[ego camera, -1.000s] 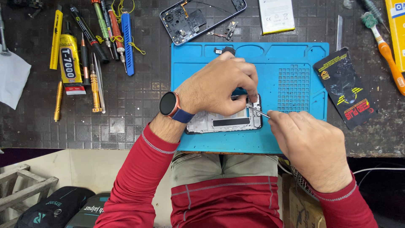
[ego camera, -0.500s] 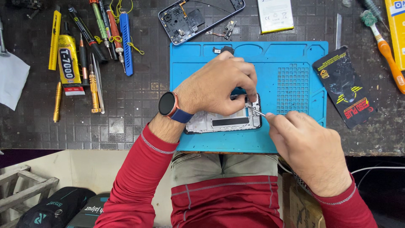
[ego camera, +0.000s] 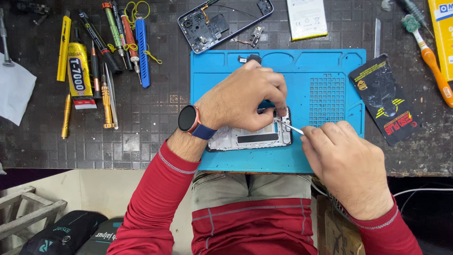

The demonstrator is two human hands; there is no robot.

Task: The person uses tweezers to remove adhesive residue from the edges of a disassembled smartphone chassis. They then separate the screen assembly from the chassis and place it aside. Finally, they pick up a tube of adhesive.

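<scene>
Blue silicone mat (ego camera: 226, 71) under everything, and on it the silver phone frame (ego camera: 245, 138), lying flat right beneath our left hand (ego camera: 243, 99). That left grip is pressed together, fingertips bunched down on the frame's upper right corner, pinning it to the mat; what exactly sits under the fingertips we cannot tell.

Our right hand (ego camera: 342, 160) is closed around the thin metal tweezers (ego camera: 292, 127), pinching them near the back, tips pointing left into that same corner just below the left fingertips. Compared with a second ago, the right hand has crept a touch up and left, and the tweezer tips now sit right at the frame's edge rather than just short of it. By our judgement that puts us in the fine part of the job: the tips are engaging something tiny at the corner while the left hand steadies the frame.

Beyond the left grip, toward the top, an opened phone back shell (ego camera: 222, 21) lies on the dark desk (ego camera: 141, 123). Far left of it, a row of screwdrivers (ego camera: 113, 33) and a glue tube (ego camera: 79, 75). Right of the right grip, a black packet (ego camera: 387, 104) rests beside the mat.
</scene>
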